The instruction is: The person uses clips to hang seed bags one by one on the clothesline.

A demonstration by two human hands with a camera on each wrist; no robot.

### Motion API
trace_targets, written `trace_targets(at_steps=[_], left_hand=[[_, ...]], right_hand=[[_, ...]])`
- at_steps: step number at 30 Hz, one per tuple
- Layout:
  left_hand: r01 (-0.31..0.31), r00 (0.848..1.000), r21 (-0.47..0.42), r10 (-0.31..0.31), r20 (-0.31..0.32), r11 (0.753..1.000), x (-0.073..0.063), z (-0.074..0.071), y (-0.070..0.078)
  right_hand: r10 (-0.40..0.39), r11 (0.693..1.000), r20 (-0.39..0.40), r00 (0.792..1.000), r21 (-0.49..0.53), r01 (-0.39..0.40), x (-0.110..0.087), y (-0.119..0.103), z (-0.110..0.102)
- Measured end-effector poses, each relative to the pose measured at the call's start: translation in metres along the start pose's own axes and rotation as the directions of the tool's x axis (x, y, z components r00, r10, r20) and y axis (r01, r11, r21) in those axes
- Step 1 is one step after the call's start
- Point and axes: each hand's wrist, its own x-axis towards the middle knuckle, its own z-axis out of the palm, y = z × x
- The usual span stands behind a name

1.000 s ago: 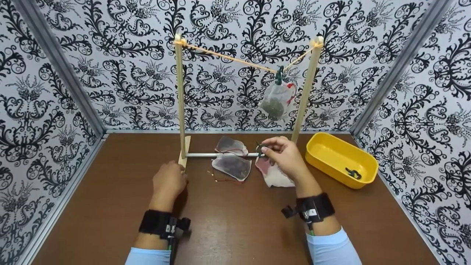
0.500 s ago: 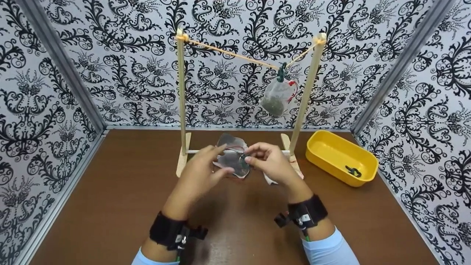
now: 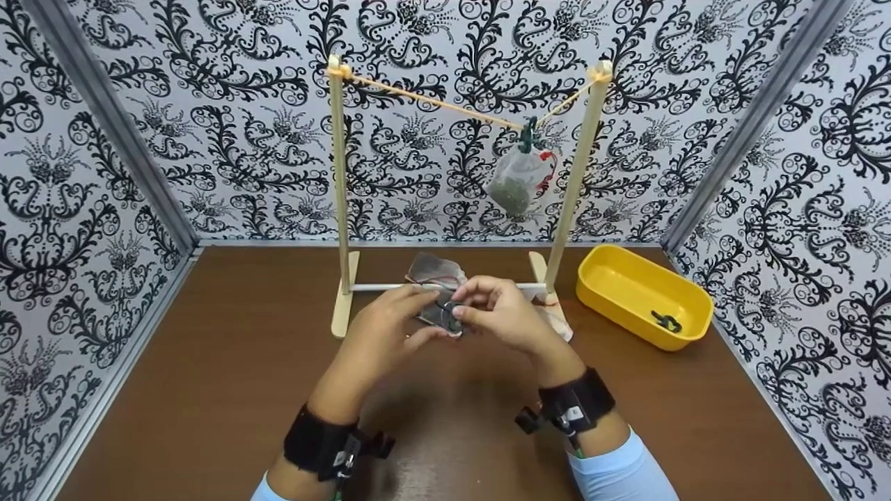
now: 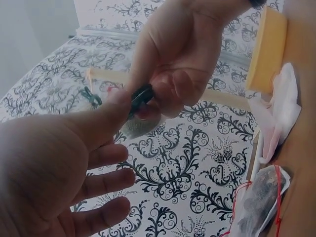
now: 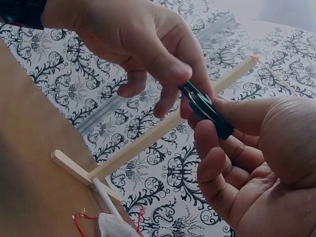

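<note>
Over the middle of the stand's base, both hands hold a dark green clothespin (image 5: pixel 207 111). My right hand (image 3: pixel 511 316) pinches it between thumb and fingers. At its other end, the thumb and forefinger of my left hand (image 3: pixel 379 330) grip the tip, the remaining fingers loosely spread. Beneath the hands lie dark-filled mesh drawstring bags (image 3: pixel 435 268) with red cords, partly hidden by the fingers. A whitish bag (image 4: pixel 284 94) lies by the stand's right foot. Another mesh bag (image 3: pixel 511 184), holding something greenish, hangs from an orange string (image 3: pixel 438 104) by a green clothespin (image 3: pixel 527 137).
Two wooden posts, the left post (image 3: pixel 339 174) and the right post (image 3: pixel 574 188), carry the string and are joined low down by a white rod (image 3: pixel 376 287). A yellow bin (image 3: pixel 612 313) stands to the right, with dark clothespins (image 3: pixel 666 321) inside. Patterned walls enclose the table (image 3: pixel 230 390).
My left hand has left the stand's left foot and come to the middle. My right hand has carried the clothespin leftward to meet it, and the left fingers now grip its tip.
</note>
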Motion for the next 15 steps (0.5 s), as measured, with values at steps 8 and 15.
trace_targets(at_steps=[8, 15], left_hand=[[-0.025, 0.999, 0.122, 0.030, -0.041, 0.992, 0.001, -0.001, -0.006], [-0.016, 0.989, 0.217, 0.048, -0.140, 0.976, -0.003, 0.000, -0.019]], right_hand=[[0.029, 0.994, -0.006, 1.000, -0.108, -0.029, 0.002, 0.005, -0.020], [0.135, 0.846, -0.279, 0.951, -0.466, -0.257, 0.003, 0.031, -0.070]])
